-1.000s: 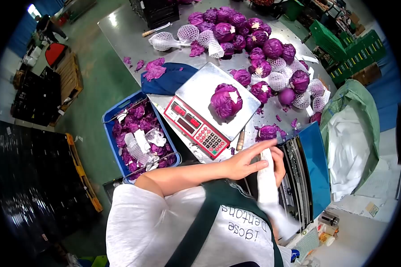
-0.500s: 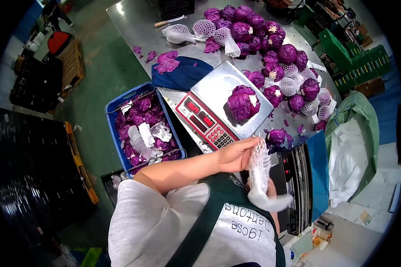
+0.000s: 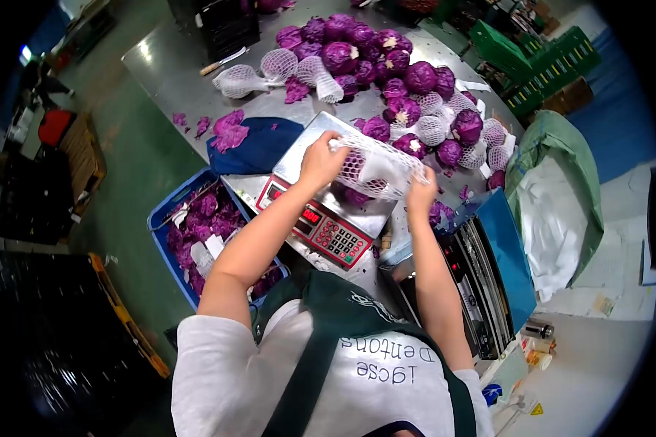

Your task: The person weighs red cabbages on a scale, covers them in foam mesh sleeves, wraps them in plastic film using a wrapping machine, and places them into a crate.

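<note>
A white foam net sleeve [image 3: 383, 166] is stretched between both hands above the scale [image 3: 321, 138]. My left hand [image 3: 321, 162] is closed on its left end. My right hand [image 3: 421, 191] grips the right end. Under the net, a red cabbage [image 3: 357, 195] rests on the scale's metal plate, partly covered by the mesh. The scale's red panel with lit digits faces me. Beyond the hands, several red cabbages [image 3: 340, 58], some in white nets, are heaped on the metal table [image 3: 175, 87].
A blue crate [image 3: 160, 218] of cabbage leaves stands at the left. To the right are a machine with a blue panel [image 3: 504, 255] and a green sack [image 3: 554, 146]. A knife [image 3: 223, 62] and dark blue cloth [image 3: 259, 146] lie on the table.
Both hands have moved forward from near my body to over the scale. The net, earlier hanging narrow near the machine, is now spread wide above the cabbage. The view has shifted.
</note>
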Tool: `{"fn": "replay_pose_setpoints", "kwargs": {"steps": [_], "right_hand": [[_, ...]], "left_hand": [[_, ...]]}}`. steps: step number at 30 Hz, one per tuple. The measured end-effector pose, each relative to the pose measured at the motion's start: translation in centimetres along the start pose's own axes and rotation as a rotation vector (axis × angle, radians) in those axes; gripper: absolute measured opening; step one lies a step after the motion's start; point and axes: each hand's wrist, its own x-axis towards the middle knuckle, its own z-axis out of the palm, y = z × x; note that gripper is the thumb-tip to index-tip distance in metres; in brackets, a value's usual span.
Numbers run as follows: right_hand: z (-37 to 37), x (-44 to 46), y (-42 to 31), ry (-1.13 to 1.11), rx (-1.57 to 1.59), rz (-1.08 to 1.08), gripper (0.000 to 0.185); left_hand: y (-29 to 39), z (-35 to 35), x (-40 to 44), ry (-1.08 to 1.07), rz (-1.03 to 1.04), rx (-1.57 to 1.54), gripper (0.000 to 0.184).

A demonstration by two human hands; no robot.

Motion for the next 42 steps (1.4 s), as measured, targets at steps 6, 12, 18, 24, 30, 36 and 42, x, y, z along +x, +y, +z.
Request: {"fn": "replay_pose_setpoints", "kwargs": {"steps": [6, 12, 18, 24, 30, 36, 42], "right_hand": [[4.0, -5.1, 2.3, -0.269, -0.235, 0.211, 0.037], [-4.9, -10.3, -6.9, -0.494, -0.020, -0.001, 0.021], [-13.1, -11.0, -7.1, -0.237, 0.712, 0.677, 0.014], [-14.4, -20.6, -1.3, 0.020, 1.257, 0.811, 0.051], [-21.9, -19.8, -4.4, 0.294, 1.382, 0.516, 0.070], [-32.1, -12.8, -1.8, 0.668, 0.446, 0.170, 0.057], [-39.9, -7.2, 5.3, 0.487, -0.051, 0.257, 0.060]], "left_hand": [[-2.7, 3.2, -2.8, -0.421, -0.308, -0.364, 0.067], [-2.8, 0.4, -11.9, -0.657, -0.984, -1.277, 0.084], [-2.7, 5.2, -12.3, -0.860, -0.886, -1.467, 0.069], [10.0, 9.9, -10.1, -1.322, -0.494, -1.877, 0.052], [18.1, 15.6, -14.6, -0.907, 0.089, -0.959, 0.028], [22.8, 26.3, -19.4, -0.924, 0.330, -0.900, 0.063], [25.5, 40.5, -16.6, -1.132, 0.249, -0.664, 0.058]]}}
